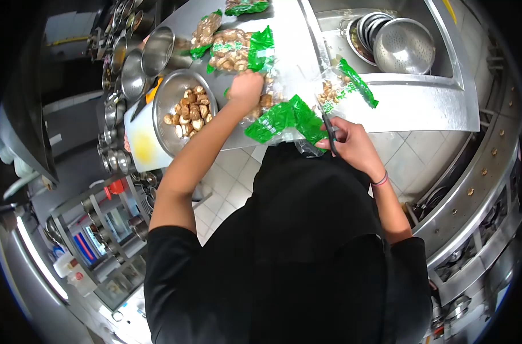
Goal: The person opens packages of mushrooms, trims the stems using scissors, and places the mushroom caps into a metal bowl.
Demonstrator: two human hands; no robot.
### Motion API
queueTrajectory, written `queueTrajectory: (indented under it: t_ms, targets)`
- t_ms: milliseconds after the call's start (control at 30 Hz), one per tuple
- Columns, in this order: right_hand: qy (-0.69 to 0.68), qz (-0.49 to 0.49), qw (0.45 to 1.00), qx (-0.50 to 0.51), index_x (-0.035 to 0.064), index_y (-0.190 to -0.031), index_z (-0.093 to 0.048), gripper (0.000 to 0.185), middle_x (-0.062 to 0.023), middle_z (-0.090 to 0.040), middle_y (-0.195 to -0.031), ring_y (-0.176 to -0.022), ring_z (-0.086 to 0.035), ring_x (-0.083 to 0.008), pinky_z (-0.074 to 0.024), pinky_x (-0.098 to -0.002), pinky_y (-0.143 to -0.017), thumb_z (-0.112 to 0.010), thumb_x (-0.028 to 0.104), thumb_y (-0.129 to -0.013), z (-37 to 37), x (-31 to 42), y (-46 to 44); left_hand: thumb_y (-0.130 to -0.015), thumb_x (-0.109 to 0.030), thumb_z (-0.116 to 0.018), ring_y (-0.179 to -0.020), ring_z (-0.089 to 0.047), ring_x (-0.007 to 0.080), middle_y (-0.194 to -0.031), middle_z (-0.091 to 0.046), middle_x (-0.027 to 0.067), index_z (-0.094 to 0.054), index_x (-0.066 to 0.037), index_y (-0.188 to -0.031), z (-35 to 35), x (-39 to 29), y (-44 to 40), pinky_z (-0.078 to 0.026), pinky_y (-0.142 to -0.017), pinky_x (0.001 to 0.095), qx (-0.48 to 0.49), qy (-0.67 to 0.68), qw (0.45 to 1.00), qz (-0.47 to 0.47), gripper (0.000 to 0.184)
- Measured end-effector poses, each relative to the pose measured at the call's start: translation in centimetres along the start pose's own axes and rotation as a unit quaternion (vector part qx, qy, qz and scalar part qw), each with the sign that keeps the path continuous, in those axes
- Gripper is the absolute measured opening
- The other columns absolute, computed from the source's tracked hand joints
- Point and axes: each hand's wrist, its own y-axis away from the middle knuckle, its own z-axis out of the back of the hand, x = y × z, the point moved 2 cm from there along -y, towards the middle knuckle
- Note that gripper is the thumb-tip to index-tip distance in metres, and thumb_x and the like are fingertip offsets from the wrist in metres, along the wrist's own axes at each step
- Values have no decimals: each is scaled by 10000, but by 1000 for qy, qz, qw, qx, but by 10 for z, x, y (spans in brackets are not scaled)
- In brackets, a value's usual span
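Note:
My right hand (353, 144) is closed around the black handles of a pair of scissors (330, 133), their blades pointing away from me. Beside them lies an opened clear and green plastic bag (278, 121) at the counter's near edge, with mushrooms (266, 101) showing at its far end. Over that end, my left hand (246, 90) is curled closed; whatever its fingers grip is hidden. To its left, a perforated metal colander (164, 109) holds several brown mushrooms (190, 110). A full bag of mushrooms (231, 50) lies just beyond the left hand.
Two more mushroom bags (206, 33) (246, 6) lie farther back. Right of the scissors is a bag with mushroom scraps (330, 92). Metal colanders (404, 47) sit in the sink (330, 39). Steel bowls (158, 51) and a stained white cutting board (143, 146) are at left.

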Motion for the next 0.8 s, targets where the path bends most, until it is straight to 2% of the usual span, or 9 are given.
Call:
queueTrajectory:
  t_ms: [100, 200, 267, 300, 367, 433, 500, 567, 800]
  targets:
    - [23, -11, 1000, 2, -6, -1029, -602, 330, 40, -508, -547, -530, -390, -25, -314, -228, -503, -788, 130, -794, 8, 1, 7, -747, 13, -549, -907, -667, 317, -863, -665, 224, -679, -11, -1006, 19, 12, 4, -496, -840, 466, -49, 249, 967, 10, 291]
    - [-14, 7, 999, 29, -1, -1039, -606, 347, 30, -510, -556, -543, -391, -24, -313, -234, -502, -796, 137, -784, 2, -10, -1, -820, 19, -528, -984, -655, 336, -1026, -666, 221, -634, 19, -1115, 51, 13, 30, -501, -848, 465, -148, 430, 890, 31, 313]
    - [-34, 13, 999, 27, -2, -1038, -604, 365, 14, -541, -578, -559, -402, -24, -330, -245, -507, -807, 140, -770, -1, -12, -8, -938, -43, -461, -1183, -561, 357, -1264, -565, 220, -481, 26, -1316, 52, 9, 47, -427, -1052, 440, -136, 834, 521, 118, 385]
    - [-28, 18, 999, 32, -2, -1038, -604, 365, 14, -541, -578, -559, -402, -24, -330, -245, -507, -807, 140, -770, -3, -8, -10, -938, -43, -461, -1183, -561, 357, -1264, -565, 220, -481, 26, -1316, 47, 8, 54, -427, -1052, 440, -145, 834, 518, 119, 385]
    - [33, 27, 998, 41, 20, -1038, -614, 397, -11, -556, -581, -535, -440, -64, -365, -270, -515, -826, 184, -745, -8, 1, -14, -985, -126, -417, -1238, -488, 430, -1377, -421, 301, -332, 86, -1380, 29, 1, 67, -399, -1091, 471, -93, 981, 170, -1, 456]
    - [106, 56, 992, 28, 30, -1023, -618, 416, -28, -550, -573, -518, -474, -113, -386, -298, -520, -829, 240, -734, -18, 16, -16, -997, -179, -395, -1291, -433, 425, -1379, -368, 370, -283, 101, -1395, 26, -14, 76, -383, -1104, 469, -111, 985, 131, 19, 499]
    - [180, 87, 980, 12, 40, -1009, -622, 438, -45, -545, -565, -501, -508, -163, -408, -325, -525, -833, 295, -722, -28, 25, -18, -1006, -229, -393, -1343, -376, 404, -1416, -343, 352, -269, 115, -1393, 23, -25, 83, -359, -1117, 478, -56, 996, -53, -40, 532]
    - [275, 134, 951, -34, 56, -968, -628, 477, -78, -538, -557, -515, -554, -276, -424, -377, -526, -819, 403, -703, -38, 27, -22, -1017, -276, -361, -1370, -345, 383, -1454, -317, 321, -243, 99, -1410, 22, -30, 90, -334, -1126, 492, -52, 995, -56, -71, 556]
    - [334, 114, 936, -15, 59, -895, -636, 476, -117, -568, -559, -601, -615, -371, -470, -453, -576, -785, 472, -710, -62, 43, -24, -1047, -283, -279, -1320, -421, 389, -1439, -387, 266, -280, -12, -1377, 20, -49, 107, -365, -1090, 466, -204, 958, 197, 46, 428]
